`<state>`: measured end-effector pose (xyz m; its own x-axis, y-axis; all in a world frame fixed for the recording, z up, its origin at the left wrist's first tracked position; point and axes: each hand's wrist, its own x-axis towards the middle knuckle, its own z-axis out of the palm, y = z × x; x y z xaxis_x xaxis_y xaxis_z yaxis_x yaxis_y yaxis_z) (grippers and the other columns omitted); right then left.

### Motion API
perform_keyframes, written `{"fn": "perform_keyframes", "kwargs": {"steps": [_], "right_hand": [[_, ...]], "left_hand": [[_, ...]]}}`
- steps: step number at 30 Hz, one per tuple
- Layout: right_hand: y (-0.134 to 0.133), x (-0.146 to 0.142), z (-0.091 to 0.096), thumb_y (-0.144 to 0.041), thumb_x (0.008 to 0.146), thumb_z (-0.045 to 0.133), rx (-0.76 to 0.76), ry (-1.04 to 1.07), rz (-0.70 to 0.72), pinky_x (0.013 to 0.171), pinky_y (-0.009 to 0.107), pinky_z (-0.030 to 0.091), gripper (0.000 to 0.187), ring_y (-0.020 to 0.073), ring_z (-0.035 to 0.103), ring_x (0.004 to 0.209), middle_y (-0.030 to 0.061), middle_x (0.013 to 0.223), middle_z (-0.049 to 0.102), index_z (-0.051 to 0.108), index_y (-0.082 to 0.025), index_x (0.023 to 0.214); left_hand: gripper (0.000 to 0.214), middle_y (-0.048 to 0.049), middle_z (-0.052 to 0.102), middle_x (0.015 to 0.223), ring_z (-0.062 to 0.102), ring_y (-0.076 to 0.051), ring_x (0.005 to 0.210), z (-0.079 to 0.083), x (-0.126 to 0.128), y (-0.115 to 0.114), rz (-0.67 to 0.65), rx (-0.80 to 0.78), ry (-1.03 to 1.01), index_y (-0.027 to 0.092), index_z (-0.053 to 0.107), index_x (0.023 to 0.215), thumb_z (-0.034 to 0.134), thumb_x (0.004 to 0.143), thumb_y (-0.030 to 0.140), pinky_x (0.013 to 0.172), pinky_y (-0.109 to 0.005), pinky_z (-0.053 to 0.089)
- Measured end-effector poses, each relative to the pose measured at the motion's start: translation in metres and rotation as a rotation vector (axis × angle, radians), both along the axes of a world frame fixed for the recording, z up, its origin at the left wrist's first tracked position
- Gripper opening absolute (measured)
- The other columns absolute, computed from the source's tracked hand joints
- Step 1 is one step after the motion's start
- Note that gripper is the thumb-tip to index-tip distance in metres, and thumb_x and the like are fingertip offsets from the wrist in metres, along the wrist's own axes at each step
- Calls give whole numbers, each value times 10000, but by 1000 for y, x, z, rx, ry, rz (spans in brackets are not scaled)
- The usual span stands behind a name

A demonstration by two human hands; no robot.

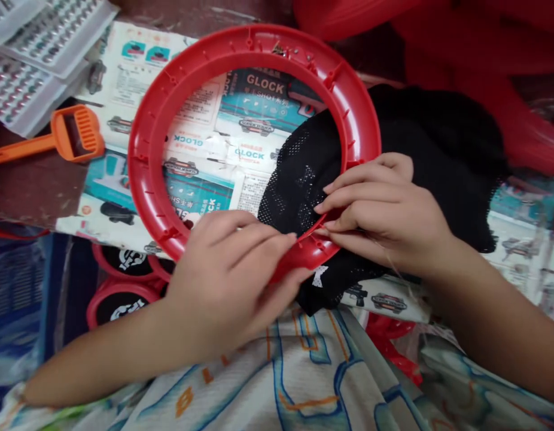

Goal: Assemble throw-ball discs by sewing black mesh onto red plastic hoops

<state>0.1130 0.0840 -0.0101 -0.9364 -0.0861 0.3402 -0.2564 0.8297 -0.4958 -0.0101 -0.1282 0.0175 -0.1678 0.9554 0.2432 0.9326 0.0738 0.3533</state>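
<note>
- Two bare hands meet at the near edge of a red ring (146, 134), the left hand (234, 269) on its lower rim and the right hand (378, 212) at its lower right.
- The left hand's thumb and fingers close on the rim from either side.
- The right hand's fingertips bunch together at the inner edge; I cannot tell whether they pinch the rim, the cloth or something thin.
- Between the two sets of fingertips lies only a short stretch of rim, so that spot is about equally near both hands; being round, the ring has no long axis, and most of it lies beyond the hands.
- Its ribbed, hollow side faces up, with small brass-coloured pieces (278, 49) in the far part of the channel.
- Black mesh cloth (420, 137) passes beneath the ring's right side, showing within its opening and spreading out to the right, beyond the right hand.
- Printed cardboard (142, 78) lies under both on the tabletop (39, 191).
- Off to the left are an orange scoop (77, 133) and white trays (52, 45) of small round pieces.
</note>
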Motion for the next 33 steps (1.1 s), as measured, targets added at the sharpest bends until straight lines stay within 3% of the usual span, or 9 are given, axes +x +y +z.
{"fn": "perform_keyframes", "kwargs": {"steps": [4,10,16,21,25,30,33], "right_hand": [[-9,3,0,-283,887,673,33,10,1,887,432,369,145,196,639,952,-49,910,737,594,-230,778],[-12,6,-1,-294,887,674,51,-2,-2,890,423,376,101,196,641,976,-56,950,740,629,-242,814],[-8,7,-2,-266,876,686,179,100,37,872,419,470,96,207,674,965,10,1001,753,629,-206,828],[-6,10,5,-215,865,685,284,133,87,922,422,510,89,211,671,1031,2,1047,749,619,-238,920],[-11,12,13,-159,864,667,246,74,76,963,405,498,135,194,659,1053,-28,1051,745,620,-256,948],[-14,8,12,-145,840,685,235,112,26,854,428,526,138,240,672,981,40,988,749,626,-190,956],[-13,5,10,-159,836,691,224,85,-56,843,420,522,110,244,670,991,40,974,744,615,-209,898]], "left_hand": [[107,-74,718,817,627,-233,739,-12,23,17,54,-5,48,125,657,915,577,904,195,676,-396,509],[217,-41,645,643,582,-184,601,-20,23,19,114,8,125,157,632,713,535,906,165,581,-335,454],[118,-74,666,722,572,-198,595,-25,19,19,-11,7,132,132,612,759,570,850,69,524,-334,389],[174,-60,642,684,561,-202,582,-28,17,22,9,22,126,152,596,741,515,878,82,523,-338,399],[177,-52,622,665,558,-210,586,-28,17,25,16,7,119,155,599,736,516,861,60,524,-345,408],[148,-57,617,661,548,-209,576,-31,17,26,14,34,127,142,611,746,536,844,60,523,-343,409],[144,-49,609,653,539,-201,570,-33,17,26,20,58,136,145,603,741,539,845,69,525,-334,406]]}}
